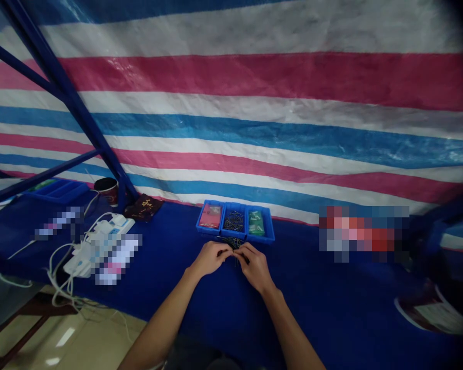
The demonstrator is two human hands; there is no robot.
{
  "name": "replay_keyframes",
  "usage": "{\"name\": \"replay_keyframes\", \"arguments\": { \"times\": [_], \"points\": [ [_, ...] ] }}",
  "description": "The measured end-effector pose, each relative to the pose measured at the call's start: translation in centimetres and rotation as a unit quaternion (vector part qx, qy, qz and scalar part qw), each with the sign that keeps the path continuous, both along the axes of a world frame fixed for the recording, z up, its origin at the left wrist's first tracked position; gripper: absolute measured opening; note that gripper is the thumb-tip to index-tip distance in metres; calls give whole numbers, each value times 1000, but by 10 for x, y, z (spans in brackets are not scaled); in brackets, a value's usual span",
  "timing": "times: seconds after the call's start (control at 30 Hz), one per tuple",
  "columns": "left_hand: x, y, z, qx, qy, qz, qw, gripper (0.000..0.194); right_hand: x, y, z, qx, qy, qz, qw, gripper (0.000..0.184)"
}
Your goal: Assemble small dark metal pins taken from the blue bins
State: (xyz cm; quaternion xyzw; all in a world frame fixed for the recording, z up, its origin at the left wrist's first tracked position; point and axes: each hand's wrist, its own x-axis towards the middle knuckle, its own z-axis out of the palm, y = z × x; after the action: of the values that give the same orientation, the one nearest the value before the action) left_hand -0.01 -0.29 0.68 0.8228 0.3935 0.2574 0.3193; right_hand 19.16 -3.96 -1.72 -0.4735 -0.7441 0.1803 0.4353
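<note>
Two bare hands, the left hand (pixel 212 257) and the right hand (pixel 253 262), meet over a blue surface (pixel 301 288)

The fingers of each hand are pinched together, their tips at or very near each other, just on the person's side of a small pile of dark slender pieces (pixel 231 240) (whatever sits between the tips is too small to tell). Behind the pile stand three joined blue bins: the left bin (pixel 198 226) holds a pink packet (pixel 210 217), the middle bin (pixel 235 204) more dark pieces (pixel 234 221), and the right bin (pixel 270 226) pale bits (pixel 255 221) on green. Off to the left lie a white power strip (pixel 118 226) with cables (pixel 51 272), a dark cup (pixel 108 194) and a brown packet (pixel 143 206), while a striped sheet (pixel 216 118) hangs behind
</note>
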Motion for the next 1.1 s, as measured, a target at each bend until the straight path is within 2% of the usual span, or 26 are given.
{"name": "replay_keyframes", "arguments": {
  "times": [0.67, 1.1],
  "points": [
    [-1, 2, -10, -14, -22, 4, 1000, 27, -3, -2, 1, 0, 11, -11, 1000, 20],
    [0, 1, -1, -35, -39, 5, 999, 28, -5, 1, -1, 14, 21, -19, 999, 18]
  ]
}}
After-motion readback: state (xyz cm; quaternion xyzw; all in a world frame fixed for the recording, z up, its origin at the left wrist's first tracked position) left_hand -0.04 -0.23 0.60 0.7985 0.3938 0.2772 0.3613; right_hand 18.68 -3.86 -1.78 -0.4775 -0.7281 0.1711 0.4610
